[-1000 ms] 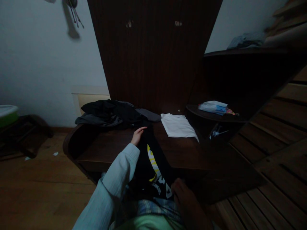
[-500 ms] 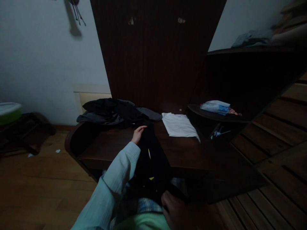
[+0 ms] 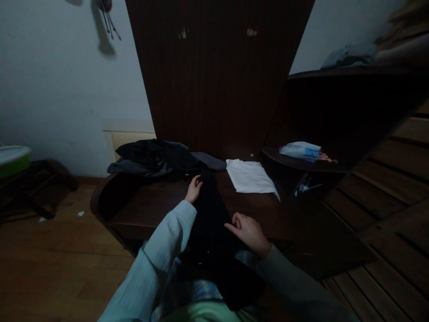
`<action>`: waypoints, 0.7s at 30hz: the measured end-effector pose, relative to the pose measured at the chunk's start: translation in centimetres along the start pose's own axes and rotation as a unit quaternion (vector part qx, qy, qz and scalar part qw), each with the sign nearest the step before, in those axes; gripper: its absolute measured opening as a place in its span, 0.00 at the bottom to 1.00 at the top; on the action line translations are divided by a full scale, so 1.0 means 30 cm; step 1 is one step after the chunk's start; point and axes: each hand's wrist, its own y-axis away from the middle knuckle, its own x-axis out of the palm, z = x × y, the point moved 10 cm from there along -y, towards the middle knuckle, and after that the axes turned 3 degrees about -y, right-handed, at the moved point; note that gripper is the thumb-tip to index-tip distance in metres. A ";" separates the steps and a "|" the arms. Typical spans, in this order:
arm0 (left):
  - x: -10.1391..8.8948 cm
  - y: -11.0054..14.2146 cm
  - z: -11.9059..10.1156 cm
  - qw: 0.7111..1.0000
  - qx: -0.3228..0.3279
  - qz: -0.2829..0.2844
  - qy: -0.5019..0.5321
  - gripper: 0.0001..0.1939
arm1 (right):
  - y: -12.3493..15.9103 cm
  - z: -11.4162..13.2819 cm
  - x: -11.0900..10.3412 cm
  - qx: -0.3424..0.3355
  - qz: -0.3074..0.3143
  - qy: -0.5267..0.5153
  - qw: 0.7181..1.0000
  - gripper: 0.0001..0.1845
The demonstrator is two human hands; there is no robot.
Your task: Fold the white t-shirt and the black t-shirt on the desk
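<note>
A long black garment, perhaps trousers [image 3: 211, 210], lies across the dark bench top and hangs over its front edge towards my lap. My left hand [image 3: 193, 189] rests at the garment's left edge, fingers slightly bent and apart, with no cloth gripped. Over the right edge of the garment is my right hand [image 3: 247, 230], its thumb stretched out and its fingers loosely curled, nothing visible in it. Whether it touches the cloth I cannot tell. The lower end of the garment is hard to make out in the dark.
A heap of black and grey clothes [image 3: 150, 156] lies at the back left of the bench [image 3: 140, 210]. Behind the right hand is a folded white garment [image 3: 251, 175]. A side shelf [image 3: 284, 156] holds a plastic packet [image 3: 300, 151]. A green tub [image 3: 15, 161] stands far left.
My right hand has moved up and forward from near my lap to the garment's right edge. The garment's yellow-marked gap has closed. My left hand's fingers have lifted and bent slightly.
</note>
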 end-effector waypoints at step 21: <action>-0.018 0.051 -0.063 0.985 0.045 -0.026 -0.166 0.10 | -0.332 -0.002 -0.068 -0.036 0.020 -0.106 0.993 0.11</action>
